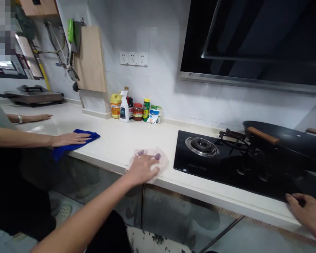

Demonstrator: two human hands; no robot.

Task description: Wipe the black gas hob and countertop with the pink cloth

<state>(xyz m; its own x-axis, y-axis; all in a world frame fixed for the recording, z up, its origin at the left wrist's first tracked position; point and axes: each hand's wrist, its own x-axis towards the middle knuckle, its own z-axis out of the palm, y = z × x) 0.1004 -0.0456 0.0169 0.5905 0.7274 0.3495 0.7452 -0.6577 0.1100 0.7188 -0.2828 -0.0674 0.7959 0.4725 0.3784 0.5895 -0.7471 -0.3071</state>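
A pale pink cloth (162, 165) with purple spots lies on the white counter near its front edge, left of the black gas hob (200, 165). My left hand (144, 168) presses down on this cloth, fingers slightly bent over it; the cloth looks blurred. Over at the hob's front right corner rests my right hand (308, 211), its thumb and bent fingers apart with nothing seen between them. Part of that hand is cut off by the picture's edge.
At left, another person's hand (71, 139) lies on a blue cloth (61, 151). Several bottles and jars, including a white spray bottle (124, 109), stand against the wall. A black wok (284, 140) sits on the hob's right side, below the range hood (252, 42).
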